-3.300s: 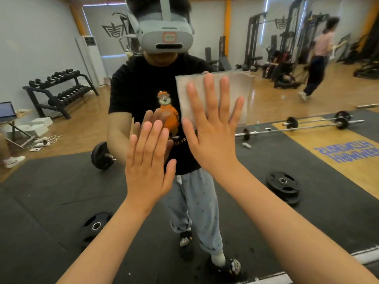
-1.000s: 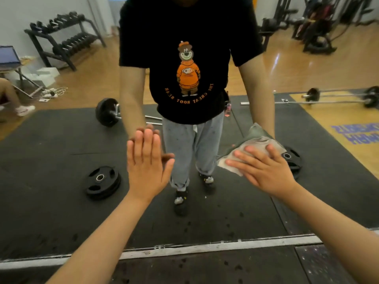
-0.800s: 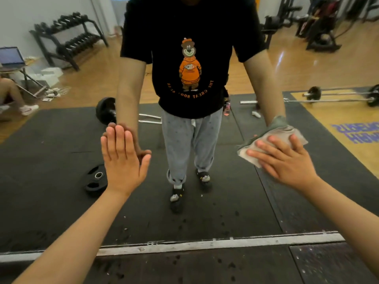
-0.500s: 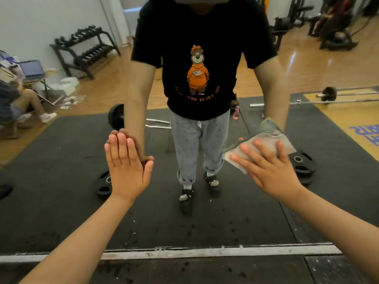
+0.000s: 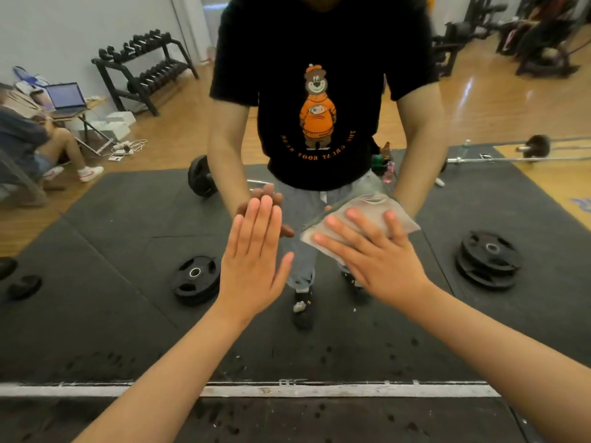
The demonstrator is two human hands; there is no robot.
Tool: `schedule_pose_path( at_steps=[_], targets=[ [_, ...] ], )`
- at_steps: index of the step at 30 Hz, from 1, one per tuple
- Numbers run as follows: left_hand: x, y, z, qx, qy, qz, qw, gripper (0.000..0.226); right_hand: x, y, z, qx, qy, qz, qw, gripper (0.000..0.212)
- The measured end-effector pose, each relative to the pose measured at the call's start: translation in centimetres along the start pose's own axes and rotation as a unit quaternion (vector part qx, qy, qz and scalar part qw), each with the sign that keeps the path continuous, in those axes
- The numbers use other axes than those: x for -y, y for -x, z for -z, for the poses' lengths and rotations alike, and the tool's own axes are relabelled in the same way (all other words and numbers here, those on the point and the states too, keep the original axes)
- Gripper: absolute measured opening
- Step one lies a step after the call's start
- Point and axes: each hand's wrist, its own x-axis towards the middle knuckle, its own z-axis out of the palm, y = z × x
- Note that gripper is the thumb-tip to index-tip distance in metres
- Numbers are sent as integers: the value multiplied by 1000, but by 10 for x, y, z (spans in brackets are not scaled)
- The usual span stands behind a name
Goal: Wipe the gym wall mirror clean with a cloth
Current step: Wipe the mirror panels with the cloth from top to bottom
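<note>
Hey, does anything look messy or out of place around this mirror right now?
Dark specks scatter just above and below the white bottom strip, looking like splashes; whether on glass or mat, I cannot tell. The cloth sits bunched under the right hand.
</note>
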Motion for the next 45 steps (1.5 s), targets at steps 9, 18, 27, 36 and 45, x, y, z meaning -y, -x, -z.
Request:
schedule_pose_path(
  at_steps=[9,18,27,36,45],
  targets=[
    [21,2,-14,-20,5,-41,999,67,29,-37,0,-16,59,48,997,64],
    [24,-1,-15,-27,2,-41,999,74,-7,-47,9,-36,148,171,973,71],
    [17,-7,-28,-142,18,-27,989,65,-13,-71,-12,-103,104,243,959,56],
    [21,-4,-46,-249,-48,-9,967,65,12,-58,-30,-209,100,123,965,58],
    [4,28,-80,-278,-61,113,952,71,37,-37,-45,-210,66,-18,975,61]
  ],
)
